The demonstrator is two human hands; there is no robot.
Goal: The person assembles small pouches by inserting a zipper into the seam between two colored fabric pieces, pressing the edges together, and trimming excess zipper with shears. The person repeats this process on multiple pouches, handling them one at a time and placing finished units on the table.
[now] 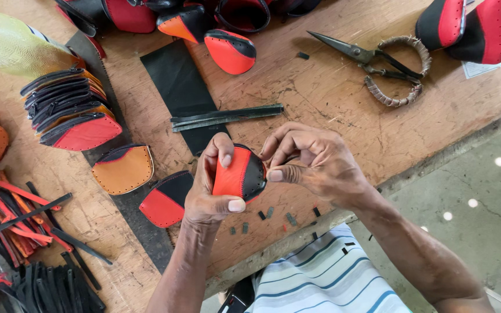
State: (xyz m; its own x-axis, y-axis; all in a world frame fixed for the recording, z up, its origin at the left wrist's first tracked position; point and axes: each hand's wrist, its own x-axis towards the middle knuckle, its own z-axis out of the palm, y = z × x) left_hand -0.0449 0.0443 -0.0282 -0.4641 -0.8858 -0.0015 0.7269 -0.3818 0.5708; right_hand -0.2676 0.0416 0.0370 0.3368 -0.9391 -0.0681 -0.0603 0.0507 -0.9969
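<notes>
both hands are gripping one red-and-black leather piece point(240, 174) above the wooden table point(343, 98): left hand point(213, 185) wrapping it, right hand point(308, 159) pinching its edge. one pair of scissors point(378, 61) is lying beyond, two similar pieces point(146, 185) lying left.

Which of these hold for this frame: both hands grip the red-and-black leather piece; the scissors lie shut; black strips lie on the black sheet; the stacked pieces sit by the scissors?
1. Left hand and right hand both grip the red-and-black leather piece. True.
2. The metal scissors with wrapped handles lie shut. False: blades apart.
3. Thin black strips lie across the black leather sheet. True.
4. The stack of red-and-black pieces sits beside the scissors. False: far across the wooden table.
</notes>
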